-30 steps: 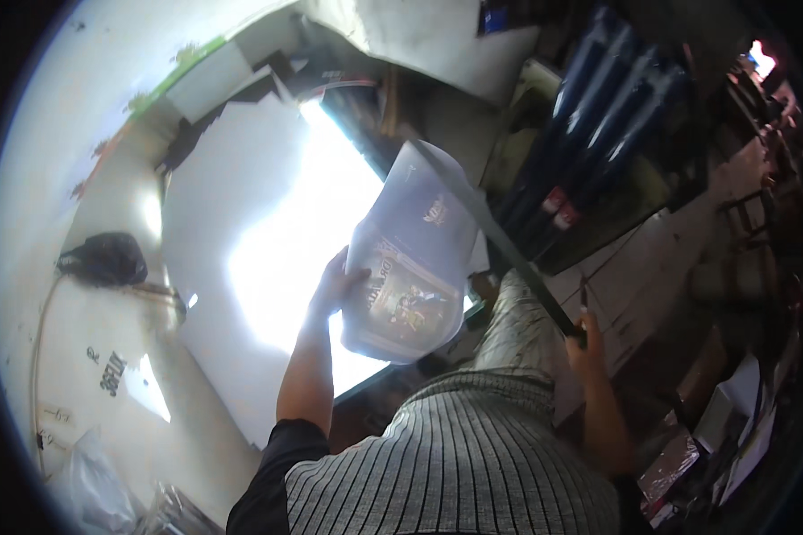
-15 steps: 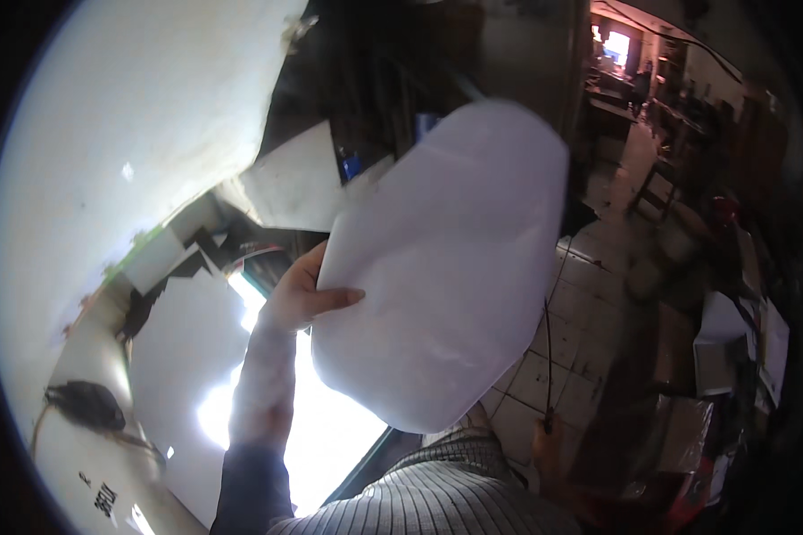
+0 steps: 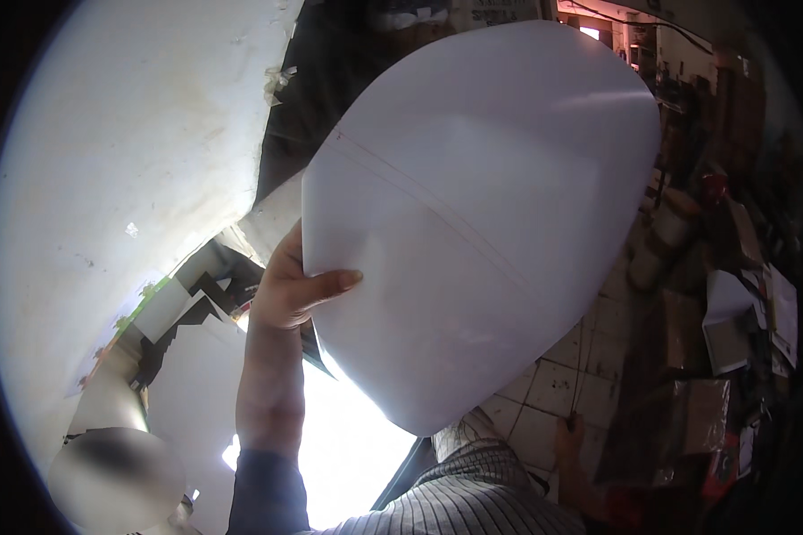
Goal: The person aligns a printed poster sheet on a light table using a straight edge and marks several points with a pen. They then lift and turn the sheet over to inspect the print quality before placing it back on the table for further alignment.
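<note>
While the left hand pinches its nine-o'clock edge, thumb flat on the near face and fingers hidden behind, the white sheet spreads from this grip toward one to four o'clock. Compared with half a second earlier, it reaches higher, fills more of the view and shows two thin reddish lines. Farther off, at five o'clock from the sheet's middle, the right hand is curled round the lower end of a thin strip. Glowing panel: seven o'clock. Tiled floor: five. Distant bright patch: one.
</note>
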A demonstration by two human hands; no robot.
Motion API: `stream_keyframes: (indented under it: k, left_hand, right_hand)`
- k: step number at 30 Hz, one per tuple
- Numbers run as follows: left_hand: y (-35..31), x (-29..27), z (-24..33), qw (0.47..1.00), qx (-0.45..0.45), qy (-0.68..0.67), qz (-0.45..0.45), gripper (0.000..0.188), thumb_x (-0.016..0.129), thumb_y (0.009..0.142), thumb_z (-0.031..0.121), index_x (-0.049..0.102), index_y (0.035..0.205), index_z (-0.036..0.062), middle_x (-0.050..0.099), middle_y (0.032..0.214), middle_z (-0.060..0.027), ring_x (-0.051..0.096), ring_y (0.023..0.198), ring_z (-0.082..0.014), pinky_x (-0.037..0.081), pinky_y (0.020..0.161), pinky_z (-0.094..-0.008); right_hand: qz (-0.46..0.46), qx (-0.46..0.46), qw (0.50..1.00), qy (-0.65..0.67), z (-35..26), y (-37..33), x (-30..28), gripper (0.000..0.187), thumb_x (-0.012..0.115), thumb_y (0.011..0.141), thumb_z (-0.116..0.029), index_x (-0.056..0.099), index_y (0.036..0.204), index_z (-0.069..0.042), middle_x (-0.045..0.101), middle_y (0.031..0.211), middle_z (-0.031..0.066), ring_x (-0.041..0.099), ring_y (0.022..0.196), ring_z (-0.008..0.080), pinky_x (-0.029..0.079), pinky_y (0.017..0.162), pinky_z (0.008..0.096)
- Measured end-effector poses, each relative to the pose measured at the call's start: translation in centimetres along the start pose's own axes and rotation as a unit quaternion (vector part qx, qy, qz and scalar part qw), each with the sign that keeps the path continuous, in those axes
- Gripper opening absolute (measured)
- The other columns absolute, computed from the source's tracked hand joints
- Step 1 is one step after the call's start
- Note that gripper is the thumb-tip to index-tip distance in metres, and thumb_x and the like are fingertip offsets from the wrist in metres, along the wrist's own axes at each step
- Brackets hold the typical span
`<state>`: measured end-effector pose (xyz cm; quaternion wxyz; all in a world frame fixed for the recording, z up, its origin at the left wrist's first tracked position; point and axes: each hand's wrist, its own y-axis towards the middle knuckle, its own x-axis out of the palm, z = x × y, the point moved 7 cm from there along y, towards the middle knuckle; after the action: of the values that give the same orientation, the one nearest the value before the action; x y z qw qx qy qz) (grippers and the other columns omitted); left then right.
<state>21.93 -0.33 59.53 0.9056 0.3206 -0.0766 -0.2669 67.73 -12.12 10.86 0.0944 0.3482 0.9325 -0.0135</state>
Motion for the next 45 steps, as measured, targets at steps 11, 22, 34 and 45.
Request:
stream_keyframes:
  k: [11,22,34,45]
  left_hand:
    - [-1.2,-3.8,1.4,0.996,0.055,-0.054,0.045,0.066,0.070,0.072,-0.014,0.056,0.135,0.0007,0.070,0.116,-0.0118,0.068,0.107,-0.0211,0.053,0.094,-0.0368]
    - [-2.6,-4.7,3.3,0.985,0.091,-0.124,0.080,0.061,0.063,0.070,-0.013,0.058,0.130,-0.0024,0.070,0.113,-0.0176,0.071,0.101,-0.0279,0.059,0.092,-0.0396]
    - [-0.5,-2.3,-1.3,0.986,0.051,-0.146,0.061,0.055,0.067,0.076,-0.004,0.053,0.129,-0.0042,0.067,0.113,-0.0205,0.072,0.097,-0.0324,0.063,0.085,-0.0446]
    - [2.1,1.6,-2.9,0.991,-0.005,-0.113,0.071,0.064,0.072,0.071,-0.003,0.054,0.132,0.0009,0.067,0.113,-0.0148,0.070,0.100,-0.0255,0.058,0.091,-0.0384]
  right_hand:
    - [-0.010,-0.003,0.998,-0.061,0.6,0.0,1.8,0.023,0.067,0.088,-0.015,0.058,0.099,0.002,0.060,0.088,0.0123,0.058,0.082,0.0219,0.046,0.075,0.0373]
    - [0.005,-0.034,0.999,0.032,-5.3,-2.1,2.6,0.019,0.066,0.093,-0.018,0.056,0.097,-0.001,0.051,0.080,0.0051,0.050,0.075,0.0142,0.043,0.069,0.0330]
    - [-0.069,-0.179,0.898,0.396,-29.9,-2.3,1.5,0.010,0.052,0.106,-0.020,0.056,0.112,-0.012,0.055,0.076,-0.0013,0.039,0.050,0.0002,0.028,0.042,0.0181]
    - [-0.099,-0.309,0.803,0.499,-38.0,-3.1,-1.9,0.024,0.059,0.103,-0.021,0.060,0.119,-0.004,0.059,0.075,-0.0002,0.035,0.043,0.0015,0.026,0.039,0.0190]
